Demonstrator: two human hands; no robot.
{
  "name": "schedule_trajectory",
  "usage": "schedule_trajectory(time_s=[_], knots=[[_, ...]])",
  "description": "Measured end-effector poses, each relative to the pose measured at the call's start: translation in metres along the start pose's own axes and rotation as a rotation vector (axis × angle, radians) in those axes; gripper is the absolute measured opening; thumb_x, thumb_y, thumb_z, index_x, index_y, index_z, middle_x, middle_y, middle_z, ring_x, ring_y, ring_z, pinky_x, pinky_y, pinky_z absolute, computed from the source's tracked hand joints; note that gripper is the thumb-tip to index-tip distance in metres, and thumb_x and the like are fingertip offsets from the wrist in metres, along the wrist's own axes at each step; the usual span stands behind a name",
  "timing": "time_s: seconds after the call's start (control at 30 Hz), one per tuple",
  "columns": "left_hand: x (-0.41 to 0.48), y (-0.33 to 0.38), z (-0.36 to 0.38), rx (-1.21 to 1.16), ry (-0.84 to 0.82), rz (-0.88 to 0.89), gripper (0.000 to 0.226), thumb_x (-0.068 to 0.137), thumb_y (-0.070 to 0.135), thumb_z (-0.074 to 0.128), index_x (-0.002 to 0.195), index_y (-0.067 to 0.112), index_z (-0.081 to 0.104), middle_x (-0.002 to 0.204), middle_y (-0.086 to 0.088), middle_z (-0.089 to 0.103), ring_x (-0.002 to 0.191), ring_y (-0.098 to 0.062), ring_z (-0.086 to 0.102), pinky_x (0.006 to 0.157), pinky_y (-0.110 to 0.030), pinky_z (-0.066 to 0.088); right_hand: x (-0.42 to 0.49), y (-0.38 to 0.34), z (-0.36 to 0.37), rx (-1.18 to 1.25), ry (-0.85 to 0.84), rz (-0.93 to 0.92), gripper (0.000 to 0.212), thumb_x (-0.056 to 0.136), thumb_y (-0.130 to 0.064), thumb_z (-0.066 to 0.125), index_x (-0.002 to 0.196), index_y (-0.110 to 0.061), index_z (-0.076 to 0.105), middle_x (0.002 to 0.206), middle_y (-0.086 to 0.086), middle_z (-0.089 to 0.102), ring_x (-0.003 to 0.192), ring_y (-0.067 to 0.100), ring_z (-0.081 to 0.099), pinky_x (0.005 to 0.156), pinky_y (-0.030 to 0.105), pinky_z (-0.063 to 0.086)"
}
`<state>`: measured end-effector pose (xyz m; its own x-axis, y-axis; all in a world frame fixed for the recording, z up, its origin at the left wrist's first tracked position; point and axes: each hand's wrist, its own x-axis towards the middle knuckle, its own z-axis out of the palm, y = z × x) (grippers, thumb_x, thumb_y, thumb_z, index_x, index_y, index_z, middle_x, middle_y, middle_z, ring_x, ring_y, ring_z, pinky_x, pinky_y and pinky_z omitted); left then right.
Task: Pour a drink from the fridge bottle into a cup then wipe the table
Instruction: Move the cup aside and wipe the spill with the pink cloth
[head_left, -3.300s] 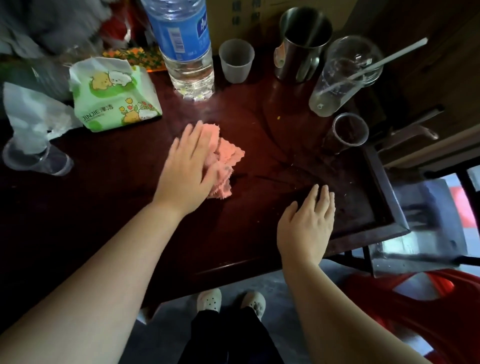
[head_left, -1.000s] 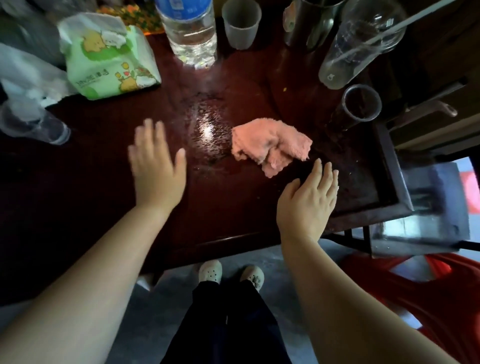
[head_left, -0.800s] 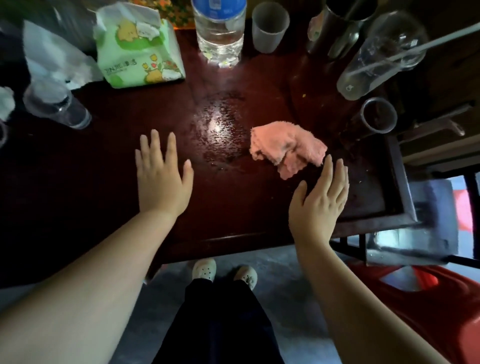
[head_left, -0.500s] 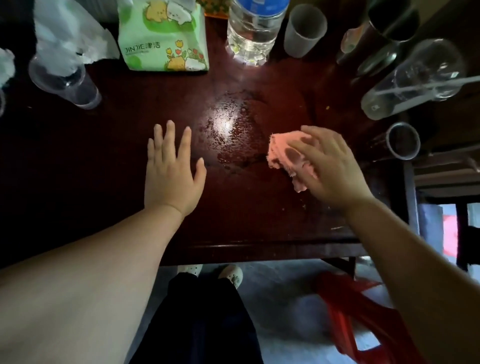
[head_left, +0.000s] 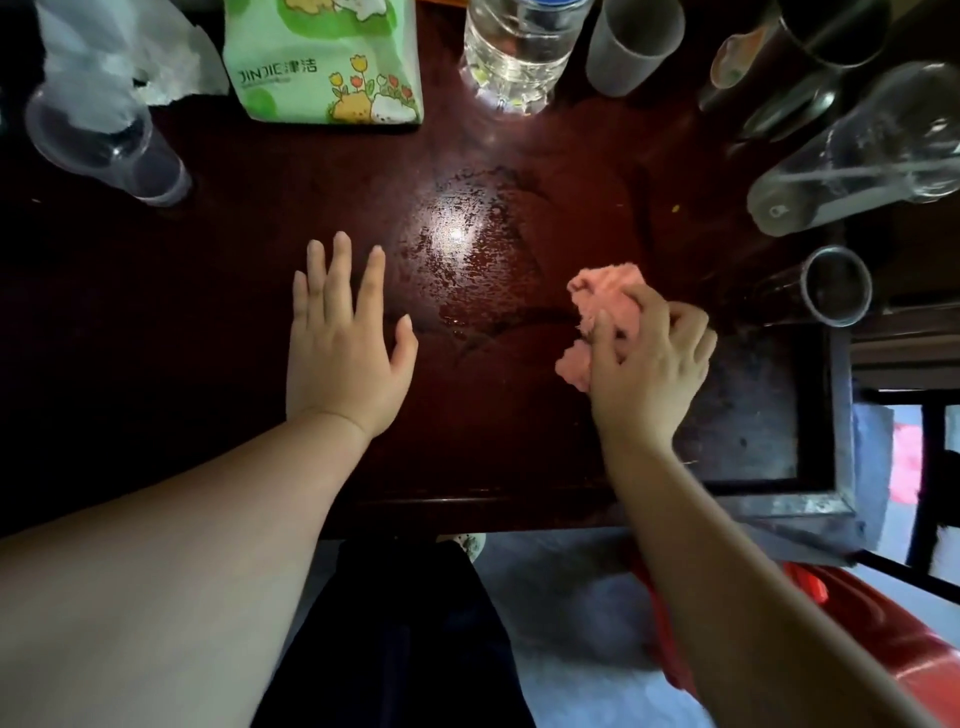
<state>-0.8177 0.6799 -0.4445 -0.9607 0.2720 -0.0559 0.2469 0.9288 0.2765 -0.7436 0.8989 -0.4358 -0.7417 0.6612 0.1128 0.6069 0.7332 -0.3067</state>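
Observation:
A crumpled pink cloth (head_left: 605, 293) lies on the dark red table (head_left: 493, 405), right of a wet shiny patch (head_left: 467, 249). My right hand (head_left: 647, 371) grips the cloth, its fingers curled over it. Flat on the table to the left of the wet patch rests my left hand (head_left: 345, 348), fingers straight and spread. A clear water bottle (head_left: 519, 49) stands at the back, with a frosted plastic cup (head_left: 631, 44) just to its right.
A green tissue pack (head_left: 324, 62) sits at the back left, beside a clear cup (head_left: 111, 145) holding crumpled plastic. On the right are a metal mug (head_left: 810, 47), a tipped clear cup with a straw (head_left: 857, 150) and a small glass (head_left: 831, 286). The table's right end has a raised rim (head_left: 839, 415).
My left hand let the cloth go and now lies flat on the table. My right hand reached over the cloth and closed its fingers on it, bunching it up.

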Motion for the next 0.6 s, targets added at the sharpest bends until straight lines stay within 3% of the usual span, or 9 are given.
schedule_trajectory(time_s=[0.13, 0.23, 0.33, 0.4, 0.5, 0.6], knots=[[0.001, 0.001, 0.0, -0.007, -0.006, -0.005, 0.061, 0.094, 0.033, 0.04, 0.148, 0.009, 0.027, 0.157, -0.02, 0.015, 0.145, -0.035, 0.006, 0.119, -0.043, 0.002, -0.02, -0.047, 0.008, 0.211, 0.087, 0.428, 0.04, 0.085, -0.027, 0.058, 0.125, -0.021, 0.056, 0.123, 0.006, 0.048, 0.11, 0.026, 0.041, 0.092, 0.034, 0.029], [0.001, 0.0, 0.001, -0.011, 0.008, 0.0, 0.06, 0.093, 0.031, 0.044, 0.147, 0.008, 0.029, 0.156, -0.021, 0.017, 0.145, -0.037, 0.009, 0.118, -0.044, 0.004, -0.027, -0.079, 0.012, 0.325, 0.06, 0.53, 0.052, 0.088, -0.015, 0.05, 0.139, -0.021, 0.042, 0.133, 0.006, 0.038, 0.115, 0.025, 0.033, 0.093, 0.034, 0.022], [0.001, -0.002, 0.002, -0.006, 0.011, 0.009, 0.06, 0.094, 0.03, 0.044, 0.147, 0.007, 0.03, 0.155, -0.021, 0.018, 0.145, -0.037, 0.01, 0.118, -0.045, 0.006, -0.028, -0.083, 0.008, 0.424, -0.039, 0.52, 0.06, 0.088, -0.009, 0.04, 0.146, -0.02, 0.03, 0.138, 0.007, 0.03, 0.112, 0.021, 0.028, 0.097, 0.032, 0.018], [0.001, -0.001, 0.001, -0.007, 0.002, 0.0, 0.06, 0.094, 0.031, 0.042, 0.148, 0.008, 0.028, 0.156, -0.02, 0.016, 0.145, -0.036, 0.008, 0.118, -0.044, 0.005, -0.024, -0.063, -0.002, 0.411, -0.042, 0.316, 0.059, 0.084, -0.01, 0.037, 0.143, -0.015, 0.036, 0.133, 0.011, 0.037, 0.108, 0.02, 0.031, 0.097, 0.029, 0.019], [0.0, -0.002, 0.002, -0.007, 0.005, 0.001, 0.061, 0.094, 0.034, 0.039, 0.148, 0.009, 0.028, 0.157, -0.019, 0.015, 0.145, -0.035, 0.007, 0.119, -0.043, 0.004, -0.008, -0.025, -0.01, 0.138, -0.1, -0.174, 0.051, 0.083, -0.01, 0.043, 0.133, -0.007, 0.048, 0.132, 0.016, 0.046, 0.119, 0.03, 0.04, 0.106, 0.037, 0.027], [0.0, -0.002, 0.002, -0.005, 0.006, 0.011, 0.061, 0.093, 0.035, 0.035, 0.148, 0.009, 0.028, 0.156, -0.019, 0.016, 0.145, -0.036, 0.008, 0.118, -0.043, 0.003, 0.004, -0.012, -0.002, 0.012, -0.262, -0.489, 0.049, 0.095, -0.023, 0.035, 0.14, -0.002, 0.038, 0.148, 0.019, 0.032, 0.138, 0.033, 0.025, 0.116, 0.04, 0.017]])
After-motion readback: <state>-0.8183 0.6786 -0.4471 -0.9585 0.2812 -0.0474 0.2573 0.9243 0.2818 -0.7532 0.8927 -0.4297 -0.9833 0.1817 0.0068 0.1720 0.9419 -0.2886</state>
